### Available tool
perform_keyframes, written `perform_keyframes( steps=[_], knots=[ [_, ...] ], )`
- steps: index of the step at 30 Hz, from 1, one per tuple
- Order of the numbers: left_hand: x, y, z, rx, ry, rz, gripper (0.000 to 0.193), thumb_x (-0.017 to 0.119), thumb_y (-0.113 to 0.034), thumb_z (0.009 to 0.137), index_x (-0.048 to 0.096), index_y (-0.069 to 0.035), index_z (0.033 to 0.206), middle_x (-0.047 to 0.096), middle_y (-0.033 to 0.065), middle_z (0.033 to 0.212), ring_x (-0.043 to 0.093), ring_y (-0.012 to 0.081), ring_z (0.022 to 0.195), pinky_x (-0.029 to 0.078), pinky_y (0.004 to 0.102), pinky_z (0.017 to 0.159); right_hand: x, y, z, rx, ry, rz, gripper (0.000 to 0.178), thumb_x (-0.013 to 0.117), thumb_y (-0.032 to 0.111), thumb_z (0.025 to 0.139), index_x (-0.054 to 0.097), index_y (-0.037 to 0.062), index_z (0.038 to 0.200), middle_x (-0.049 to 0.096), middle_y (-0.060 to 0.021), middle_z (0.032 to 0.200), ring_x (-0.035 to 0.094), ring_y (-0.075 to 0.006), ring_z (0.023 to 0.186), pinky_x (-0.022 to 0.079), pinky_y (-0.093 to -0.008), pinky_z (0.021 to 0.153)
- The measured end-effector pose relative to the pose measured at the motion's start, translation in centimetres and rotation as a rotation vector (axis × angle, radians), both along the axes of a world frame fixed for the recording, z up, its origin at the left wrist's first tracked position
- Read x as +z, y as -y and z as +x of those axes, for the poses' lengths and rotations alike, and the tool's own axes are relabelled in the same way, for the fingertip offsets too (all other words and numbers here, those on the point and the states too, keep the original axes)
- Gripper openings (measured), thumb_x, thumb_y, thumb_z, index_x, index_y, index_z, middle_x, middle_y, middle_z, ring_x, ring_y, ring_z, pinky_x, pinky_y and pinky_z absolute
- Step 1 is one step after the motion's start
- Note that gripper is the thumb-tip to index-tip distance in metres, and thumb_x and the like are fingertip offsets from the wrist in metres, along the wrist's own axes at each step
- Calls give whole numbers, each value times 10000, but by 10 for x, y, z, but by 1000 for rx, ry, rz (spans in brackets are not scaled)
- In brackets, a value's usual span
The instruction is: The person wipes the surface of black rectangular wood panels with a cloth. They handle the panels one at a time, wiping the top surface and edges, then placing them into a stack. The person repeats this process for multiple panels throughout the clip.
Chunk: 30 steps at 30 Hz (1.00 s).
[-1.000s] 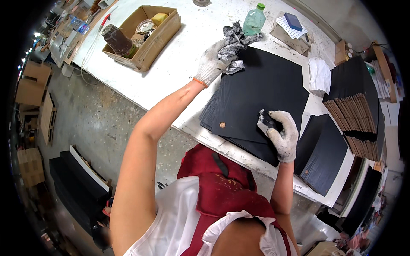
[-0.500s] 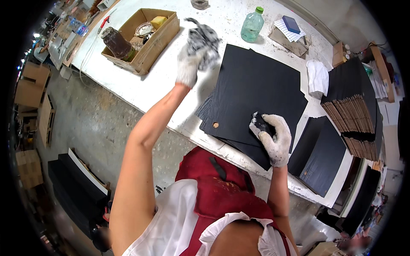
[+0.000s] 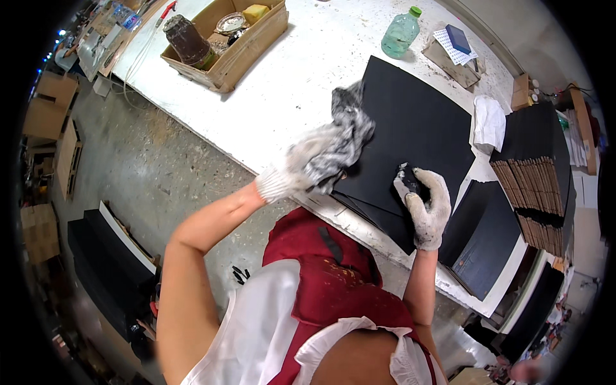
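A stack of black flat panels (image 3: 410,115) lies on the white worktable in front of me. My left hand (image 3: 292,170), in a white knit glove, grips a crumpled grey-and-white rag (image 3: 343,141) at the panels' left edge; the hand is slightly blurred. The rag hides the near left corner of the stack. My right hand (image 3: 428,205), also gloved and with dark-stained fingertips, is closed around a small black lump (image 3: 414,183) with whitish smears. It rests on the top panel near its front right part. What the black lump is I cannot tell.
At the far left of the table (image 3: 212,122) stands a cardboard box (image 3: 240,67) holding a dark jar (image 3: 186,40) and a yellow sponge (image 3: 255,13). A green-capped bottle (image 3: 400,35) is at the back. To the right are more black panels (image 3: 487,237), a tall panel stack (image 3: 529,179) and a white cloth (image 3: 489,122).
My left hand has swept the rag from the table beside the box toward me and right, to the panels' left edge. My right hand keeps its hold on the black lump over the panel.
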State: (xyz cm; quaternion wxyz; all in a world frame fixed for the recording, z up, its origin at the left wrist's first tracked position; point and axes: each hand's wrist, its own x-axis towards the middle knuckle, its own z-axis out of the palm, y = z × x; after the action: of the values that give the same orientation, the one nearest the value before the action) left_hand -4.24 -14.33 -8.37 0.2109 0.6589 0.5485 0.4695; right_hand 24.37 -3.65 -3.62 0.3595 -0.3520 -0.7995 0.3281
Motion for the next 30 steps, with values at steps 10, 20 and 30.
perform_keyframes(
  steps=[10,20,30],
  knots=[
    [22,23,11,240,229,-339,558,826,-211,806,599,-2,1271,718,84,1078,666,127,979,527,281,907,-15,2,23,-343,-146,-86,338,643,65,814,660,-46,1132,638,-143,1125,616,-238,1034,480,-358,955],
    [14,36,31,213,275,-420,620,820,-337,797,586,-18,1274,637,175,1215,628,275,1110,495,372,985,7,-48,52,-440,-82,-147,550,582,275,920,535,-75,1341,645,-117,1172,590,-90,793,450,-196,666],
    [20,34,32,193,308,-447,656,826,-335,789,568,-26,1307,668,163,1172,660,277,1056,509,366,960,-13,25,62,-438,-381,-437,719,620,407,933,438,-105,1403,588,-142,1304,583,-184,1125,457,-277,936]
  ],
)
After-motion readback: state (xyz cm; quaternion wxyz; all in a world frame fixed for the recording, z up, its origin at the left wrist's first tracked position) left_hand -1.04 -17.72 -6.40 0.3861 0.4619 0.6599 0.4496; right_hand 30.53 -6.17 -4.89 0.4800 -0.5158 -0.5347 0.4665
